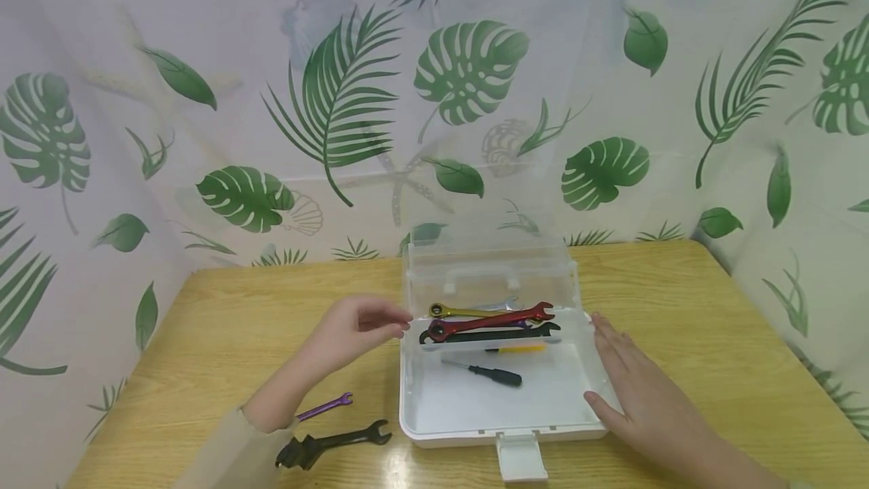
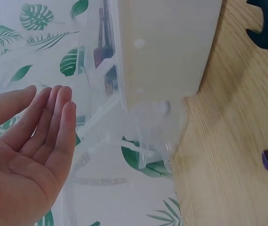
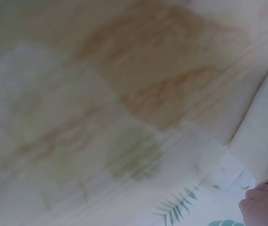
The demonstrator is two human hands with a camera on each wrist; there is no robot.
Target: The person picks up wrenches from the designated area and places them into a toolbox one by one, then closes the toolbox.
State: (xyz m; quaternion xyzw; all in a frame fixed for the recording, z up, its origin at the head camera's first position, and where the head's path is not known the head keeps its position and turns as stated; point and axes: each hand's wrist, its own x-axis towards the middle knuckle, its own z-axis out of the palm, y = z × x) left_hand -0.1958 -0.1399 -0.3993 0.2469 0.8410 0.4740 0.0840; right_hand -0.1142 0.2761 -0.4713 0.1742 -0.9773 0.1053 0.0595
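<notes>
A white toolbox point(image 1: 468, 440) stands on the table, its clear lid point(image 1: 489, 259) raised at the back. Several wrenches lie in its clear upper tray, among them a red wrench point(image 1: 492, 319) and a black wrench point(image 1: 498, 334). A black-handled screwdriver point(image 1: 501, 376) and a partly hidden yellow-orange tool point(image 1: 529, 349) are in the bottom. My left hand point(image 1: 356, 330) hovers by the box's left rim, fingers bent slightly and holding nothing; the left wrist view shows its bare palm point(image 2: 30, 172). Along the right wall rests my right hand point(image 1: 641, 383), fingers extended, thumb over the rim.
Left of the box, a purple wrench point(image 1: 326, 406) and a black wrench point(image 1: 353, 438) lie on the wooden table point(image 1: 271, 308), with a dark clip-like object point(image 1: 302, 453) by the left sleeve. A leaf-patterned sheet point(image 1: 380, 96) hangs behind. The right wrist view is mostly blurred.
</notes>
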